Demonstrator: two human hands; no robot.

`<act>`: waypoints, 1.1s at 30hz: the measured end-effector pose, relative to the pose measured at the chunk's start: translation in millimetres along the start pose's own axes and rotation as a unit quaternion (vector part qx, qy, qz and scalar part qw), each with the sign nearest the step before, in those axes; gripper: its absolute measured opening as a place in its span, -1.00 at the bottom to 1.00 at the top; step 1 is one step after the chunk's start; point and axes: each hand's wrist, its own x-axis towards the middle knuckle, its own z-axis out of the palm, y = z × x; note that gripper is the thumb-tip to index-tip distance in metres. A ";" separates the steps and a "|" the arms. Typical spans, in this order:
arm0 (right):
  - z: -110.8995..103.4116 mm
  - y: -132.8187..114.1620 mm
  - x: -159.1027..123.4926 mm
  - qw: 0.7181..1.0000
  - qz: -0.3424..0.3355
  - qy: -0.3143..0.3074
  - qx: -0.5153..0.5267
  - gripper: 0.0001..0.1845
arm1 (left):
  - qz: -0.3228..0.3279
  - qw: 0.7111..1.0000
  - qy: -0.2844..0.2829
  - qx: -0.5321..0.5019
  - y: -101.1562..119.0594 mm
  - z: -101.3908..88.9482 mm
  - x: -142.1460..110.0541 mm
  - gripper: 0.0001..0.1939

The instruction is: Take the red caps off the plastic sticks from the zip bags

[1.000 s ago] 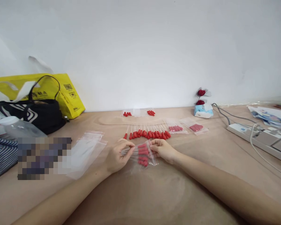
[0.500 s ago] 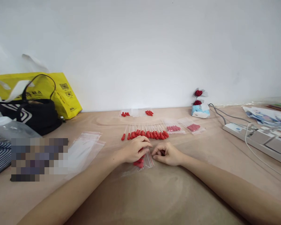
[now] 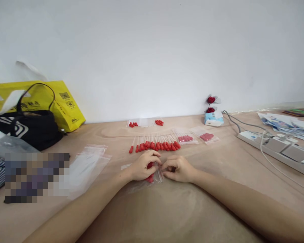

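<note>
My left hand and my right hand meet over a small clear zip bag filled with red-tipped sticks, which lies on the wooden table. Both hands have their fingers curled and pinched on the bag's right edge. Just beyond the hands lies a row of several loose red-tipped sticks. To the right of that row rest two filled small bags.
A pile of empty clear zip bags lies to the left. A black bag and a yellow bag stand at the far left. More red pieces sit by the wall. A power strip with cables lies at right.
My left hand slid right along the bag toward my right hand, and both now press together at its right edge. The view has shifted slightly right.
</note>
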 end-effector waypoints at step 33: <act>2.8 -18.1 13.0 0.978 0.200 -0.045 0.050 -0.77 | -0.108 0.980 0.081 -0.150 -15.8 7.9 1.9 -0.72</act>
